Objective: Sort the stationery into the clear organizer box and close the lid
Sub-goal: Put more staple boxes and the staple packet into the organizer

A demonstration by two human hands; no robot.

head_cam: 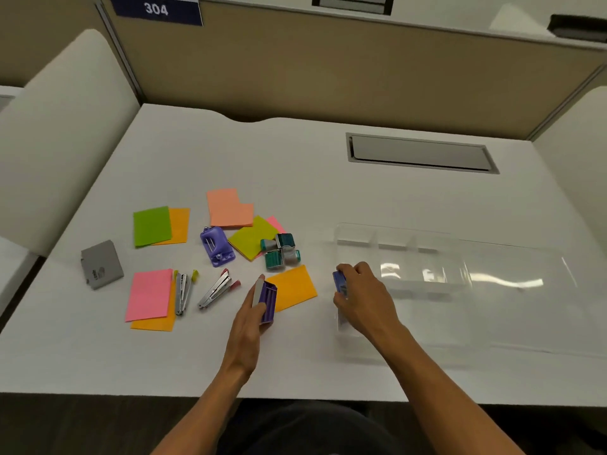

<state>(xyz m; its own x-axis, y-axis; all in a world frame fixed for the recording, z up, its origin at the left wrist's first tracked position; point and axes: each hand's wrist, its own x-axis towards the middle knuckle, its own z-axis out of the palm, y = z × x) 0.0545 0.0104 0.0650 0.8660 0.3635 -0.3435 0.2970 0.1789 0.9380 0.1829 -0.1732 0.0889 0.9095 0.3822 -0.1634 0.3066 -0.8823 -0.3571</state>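
White worktop (328,165) fills the view, w/ a grey hatch (420,152) set in at the back right. Clear box (400,257) sits right of centre, lid (525,290) swung open flat to its right; small compartments along the far side. Coloured paper notes (230,208) lie scattered left and centre, a grey card (101,264) far left. Two metal staplers (216,290) near the pink note, a purple stapler (216,246) further back, teal stamps (281,251) clustered by the yellow-green note. Left hand (249,323): grip clamped on a purple stapler box (267,302), over the orange note's edge. Right hand (361,297): grip closed round a blue item (340,282) at the box's near-left corner
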